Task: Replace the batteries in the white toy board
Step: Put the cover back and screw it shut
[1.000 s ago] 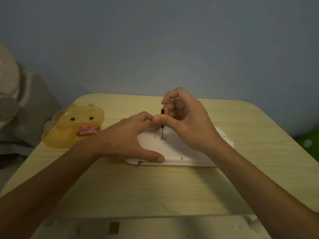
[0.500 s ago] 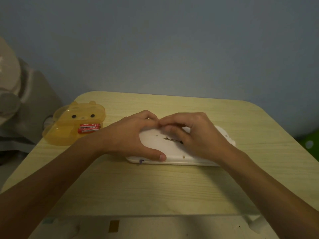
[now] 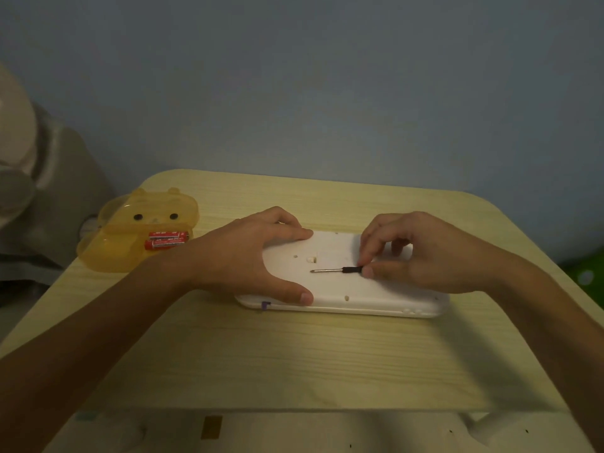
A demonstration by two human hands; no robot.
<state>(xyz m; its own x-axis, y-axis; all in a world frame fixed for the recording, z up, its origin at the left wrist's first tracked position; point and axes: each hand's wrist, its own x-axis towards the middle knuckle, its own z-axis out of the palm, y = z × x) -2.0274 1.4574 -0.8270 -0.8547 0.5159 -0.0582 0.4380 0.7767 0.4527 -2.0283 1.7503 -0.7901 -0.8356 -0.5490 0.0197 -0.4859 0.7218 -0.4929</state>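
Note:
The white toy board [image 3: 340,286] lies face down in the middle of the table, its back side up. My left hand [image 3: 248,259] presses flat on its left end, thumb on the near edge. A small screwdriver [image 3: 336,270] with a black handle lies flat on the board's back, tip pointing left. My right hand [image 3: 421,253] rests on the board's right part, with thumb and forefinger pinching the screwdriver's handle. Two red batteries [image 3: 166,240] lie in a yellow bear-shaped box [image 3: 130,233] at the table's left.
The light wooden table [image 3: 294,358] has rounded far corners and a blue wall behind it. A grey and white object [image 3: 39,191] stands off the table's left edge. A white surface [image 3: 294,433] lies below the near edge.
The screwdriver stood upright in a hole of the board a second ago. My right hand has laid it flat on the board and drawn it to the right. My left hand stayed put.

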